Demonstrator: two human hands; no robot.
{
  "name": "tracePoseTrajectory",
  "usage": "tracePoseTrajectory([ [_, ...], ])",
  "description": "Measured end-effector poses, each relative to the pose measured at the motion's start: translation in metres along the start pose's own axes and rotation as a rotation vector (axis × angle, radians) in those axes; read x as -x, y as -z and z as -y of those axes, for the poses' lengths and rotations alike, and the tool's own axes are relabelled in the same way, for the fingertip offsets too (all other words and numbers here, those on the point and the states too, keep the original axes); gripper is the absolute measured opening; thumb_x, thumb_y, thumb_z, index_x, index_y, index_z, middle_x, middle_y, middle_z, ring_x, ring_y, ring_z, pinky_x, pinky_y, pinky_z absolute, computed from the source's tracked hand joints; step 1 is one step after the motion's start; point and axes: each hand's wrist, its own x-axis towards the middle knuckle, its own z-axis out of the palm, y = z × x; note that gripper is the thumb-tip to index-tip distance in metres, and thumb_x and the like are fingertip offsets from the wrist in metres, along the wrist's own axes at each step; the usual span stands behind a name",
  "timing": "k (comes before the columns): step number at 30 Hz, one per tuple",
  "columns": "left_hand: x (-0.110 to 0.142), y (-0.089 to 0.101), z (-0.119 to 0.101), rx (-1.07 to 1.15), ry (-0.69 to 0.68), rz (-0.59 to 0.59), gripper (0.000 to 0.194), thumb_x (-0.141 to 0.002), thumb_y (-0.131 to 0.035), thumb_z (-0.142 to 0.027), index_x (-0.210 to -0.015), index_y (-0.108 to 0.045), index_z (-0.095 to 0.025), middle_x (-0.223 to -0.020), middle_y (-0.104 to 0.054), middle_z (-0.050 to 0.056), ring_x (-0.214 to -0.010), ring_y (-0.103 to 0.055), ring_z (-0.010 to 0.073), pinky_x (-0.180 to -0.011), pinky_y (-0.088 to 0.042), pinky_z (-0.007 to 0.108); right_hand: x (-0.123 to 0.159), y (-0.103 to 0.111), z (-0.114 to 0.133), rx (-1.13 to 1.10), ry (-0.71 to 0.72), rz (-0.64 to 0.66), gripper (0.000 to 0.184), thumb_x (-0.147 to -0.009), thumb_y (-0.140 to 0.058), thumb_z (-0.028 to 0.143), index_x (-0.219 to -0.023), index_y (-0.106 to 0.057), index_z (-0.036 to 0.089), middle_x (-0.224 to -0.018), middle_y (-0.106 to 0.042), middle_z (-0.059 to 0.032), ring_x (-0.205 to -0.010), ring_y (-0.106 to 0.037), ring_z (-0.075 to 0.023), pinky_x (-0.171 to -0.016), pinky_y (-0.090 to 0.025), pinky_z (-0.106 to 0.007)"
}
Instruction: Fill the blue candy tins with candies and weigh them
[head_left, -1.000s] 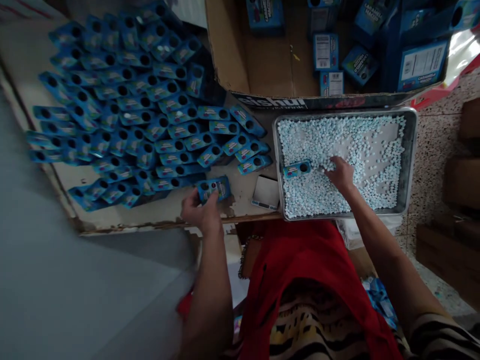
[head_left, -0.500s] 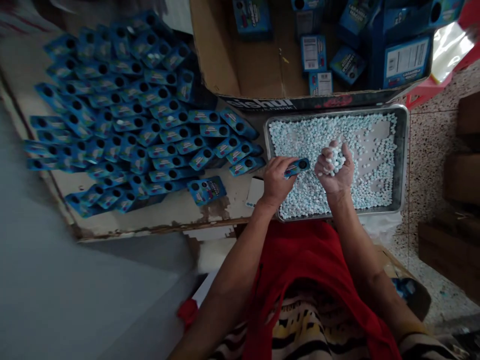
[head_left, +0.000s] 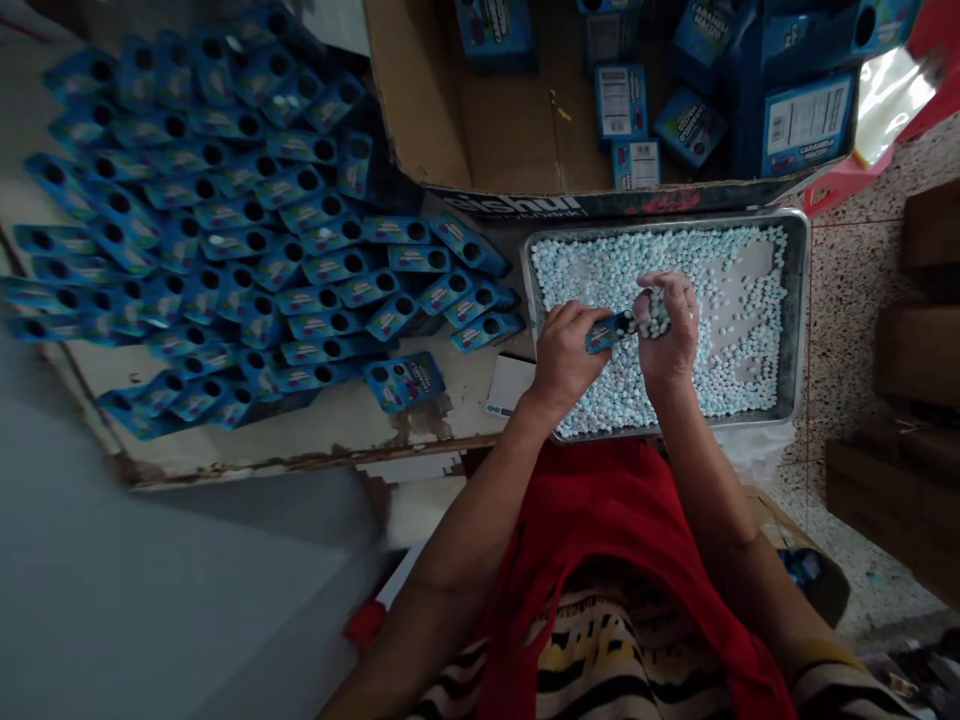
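My left hand [head_left: 568, 352] is closed around a small blue candy box [head_left: 602, 334], tilted with its open end toward the other hand. Cupped around a handful of white and pale-blue candies [head_left: 657, 318], my right hand [head_left: 671, 335] is turned to the box, its fingers against or very near the opening. Some candies show at the mouth of the box. Both hands are over a metal tray [head_left: 799, 330] spread with many more of these candies, thinner toward its right side. How full the held box is cannot be seen.
Rows of blue boxes [head_left: 247, 240] with round dark holes stand on the table [head_left: 352, 432] to the left. One box [head_left: 405, 381] lies flat near the front edge, beside a white card-like object [head_left: 511, 384]. Behind the tray, a large carton [head_left: 517, 135] holds several blue boxes.
The blue box has moved right and turned toward my right hand. My right hand, palm up before, has tipped to the left, bringing its candies to the box's opening.
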Motion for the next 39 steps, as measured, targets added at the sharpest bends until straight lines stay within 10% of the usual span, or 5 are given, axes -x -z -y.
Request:
tracePoseTrajectory([
  [10,-0.002,-0.033,0.007,0.206,0.121,-0.062,0.037,-0.081,-0.088,-0.004,-0.110,-0.079,-0.023,-0.110,-0.078,0.004,-0.108,-0.072,0.0262,-0.098,-0.056,0.038,-0.011,0.020,0.010,-0.427,-0.197,-0.176,0.043,-0.112,-0.060,0.040,-0.072,-0.056,0.024,-0.071,-0.059,0.0033,-0.060,-0.055,-0.0106,-0.061,-0.052,-0.025],
  [22,-0.014,-0.043,-0.006,0.128,0.066,-0.032,0.037,-0.085,-0.087,-0.008,-0.118,-0.081,-0.023,-0.112,-0.075,0.006,-0.111,-0.069,0.0270,-0.101,-0.055,0.039,-0.017,0.027,-0.008,0.012,0.053,-0.094,0.057,-0.102,-0.074,0.071,-0.074,-0.051,0.027,-0.068,-0.041,0.0065,-0.062,-0.047,-0.0128,-0.067,-0.052,-0.026],
  [29,-0.017,-0.037,0.008,0.224,0.121,-0.076,0.037,-0.083,-0.089,-0.006,-0.115,-0.082,-0.023,-0.115,-0.077,0.006,-0.114,-0.072,0.0261,-0.104,-0.058,0.040,-0.037,0.068,-0.018,-0.146,-0.292,-0.291,0.049,-0.097,-0.082,0.057,-0.076,-0.050,0.026,-0.065,-0.046,0.0084,-0.058,-0.047,-0.0112,-0.060,-0.049,-0.023],
  [35,-0.012,-0.013,0.007,0.347,0.154,-0.047,0.040,-0.078,-0.093,-0.008,-0.114,-0.082,-0.022,-0.114,-0.078,0.007,-0.111,-0.076,0.0253,-0.100,-0.062,0.038,-0.009,0.100,0.021,0.872,-0.275,-0.012,0.058,-0.080,-0.084,0.073,-0.113,-0.076,0.027,-0.121,-0.078,-0.0087,-0.105,-0.076,-0.0272,-0.090,-0.066,-0.044],
  [39,0.035,0.059,0.008,0.234,0.235,-0.267,0.032,-0.087,-0.090,-0.025,-0.116,-0.077,-0.023,-0.113,-0.075,0.007,-0.108,-0.074,0.0249,-0.099,-0.062,0.038,-0.001,0.095,0.068,1.374,-0.063,0.147,0.054,-0.087,-0.077,0.072,-0.109,-0.085,0.022,-0.136,-0.077,-0.0208,-0.102,-0.080,-0.0368,-0.098,-0.064,-0.062],
])
